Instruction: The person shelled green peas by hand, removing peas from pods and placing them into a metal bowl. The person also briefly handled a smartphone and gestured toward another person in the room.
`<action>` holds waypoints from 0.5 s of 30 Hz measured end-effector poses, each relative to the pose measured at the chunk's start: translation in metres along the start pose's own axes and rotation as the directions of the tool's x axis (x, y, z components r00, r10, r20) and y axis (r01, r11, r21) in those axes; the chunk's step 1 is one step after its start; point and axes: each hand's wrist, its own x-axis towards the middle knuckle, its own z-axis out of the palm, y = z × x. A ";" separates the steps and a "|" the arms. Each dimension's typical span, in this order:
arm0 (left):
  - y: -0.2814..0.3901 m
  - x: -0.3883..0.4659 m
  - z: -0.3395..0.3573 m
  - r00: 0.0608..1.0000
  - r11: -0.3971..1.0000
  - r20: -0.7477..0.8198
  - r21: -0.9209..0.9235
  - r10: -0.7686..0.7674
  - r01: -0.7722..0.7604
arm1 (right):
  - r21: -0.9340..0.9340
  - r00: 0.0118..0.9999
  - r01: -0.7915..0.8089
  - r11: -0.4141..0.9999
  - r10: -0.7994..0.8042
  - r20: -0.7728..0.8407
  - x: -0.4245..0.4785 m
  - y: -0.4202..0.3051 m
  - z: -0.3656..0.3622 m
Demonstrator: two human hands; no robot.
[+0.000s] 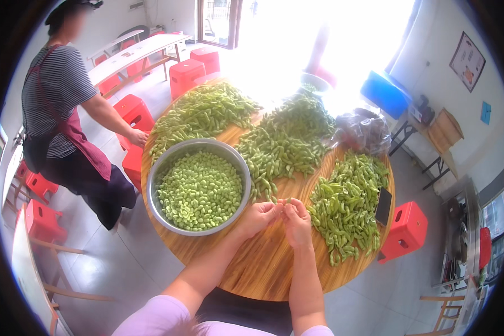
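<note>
My left hand point(258, 218) and my right hand point(297, 222) meet over the near middle of the round wooden table point(260, 264). Their fingertips pinch a small green soybean pod point(288, 201), mostly hidden by the fingers. Left of my hands stands a wide metal basin point(201, 145) holding many shelled green soybeans point(201, 189). A heap of whole pods point(285, 147) lies just beyond my fingers, its near tip close to my left hand. To the right of my right hand spreads a pile of flattened pods point(348, 206) that look like empty hulls.
Another heap of pods point(210, 105) covers the table's far left. A plastic bag point(363, 130) sits at the far right, and a dark phone-like slab point(383, 206) at the right edge. A person in an apron point(84, 143) stands left, one hand near the rim. Red stools point(405, 229) surround the table.
</note>
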 end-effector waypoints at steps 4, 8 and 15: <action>-0.003 0.002 -0.005 0.997 0.994 -0.023 0.077 0.078 -0.076 | -0.116 0.997 0.002 0.993 -0.010 -0.071 0.002 0.000 -0.004; 0.002 0.000 -0.005 1.000 1.000 -0.005 -0.022 0.013 -0.013 | -0.319 0.998 -0.018 0.947 -0.004 -0.067 0.001 0.003 -0.004; 0.004 -0.001 -0.007 0.994 0.996 0.078 -0.057 -0.071 0.076 | -0.365 0.998 -0.044 0.930 0.029 -0.047 0.000 -0.002 -0.010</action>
